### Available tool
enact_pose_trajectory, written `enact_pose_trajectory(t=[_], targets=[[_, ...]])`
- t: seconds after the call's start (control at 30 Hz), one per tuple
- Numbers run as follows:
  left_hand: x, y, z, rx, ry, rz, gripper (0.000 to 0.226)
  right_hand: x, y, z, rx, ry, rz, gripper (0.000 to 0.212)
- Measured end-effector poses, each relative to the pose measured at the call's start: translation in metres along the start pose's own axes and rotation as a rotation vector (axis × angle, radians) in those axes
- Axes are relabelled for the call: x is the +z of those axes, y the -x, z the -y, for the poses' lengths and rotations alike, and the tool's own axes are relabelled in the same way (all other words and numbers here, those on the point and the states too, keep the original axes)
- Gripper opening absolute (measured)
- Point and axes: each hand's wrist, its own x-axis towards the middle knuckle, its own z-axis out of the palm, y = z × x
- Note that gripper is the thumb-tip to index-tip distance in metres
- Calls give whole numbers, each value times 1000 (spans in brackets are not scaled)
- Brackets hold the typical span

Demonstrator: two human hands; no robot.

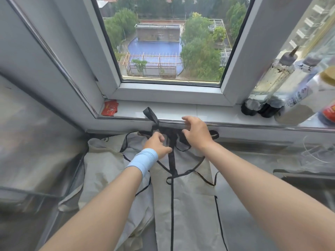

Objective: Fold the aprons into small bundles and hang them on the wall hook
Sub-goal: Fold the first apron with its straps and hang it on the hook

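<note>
A beige apron [192,201] with black trim lies flat on the grey counter below the window, folded lengthwise. A second beige apron [101,165] lies crumpled under it to the left. Black straps [172,140] bunch at the apron's top edge, and one end [149,113] rests up on the window sill. My left hand [157,144], with a light blue wristband, pinches the straps near the top. My right hand [196,132] sits just right of it, fingers curled over the strap bunch at the sill's edge. No wall hook is in view.
Several bottles [272,82] stand on the sill [217,113] at the right. A red packet [109,110] lies in the sill's left corner. A foil-covered surface [36,142] rises at the left. A sink rim [304,173] shows at the right.
</note>
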Motion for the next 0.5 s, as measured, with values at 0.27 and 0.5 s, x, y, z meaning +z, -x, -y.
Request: enact_pose_trajectory(t=[0.27,0.5], targets=[[47,40,-17,259,-270,229,19,-12,89,-36,2,536,230,21],[76,50,-1,224,-557,273,44,6,129,-85,130,771,441,17]])
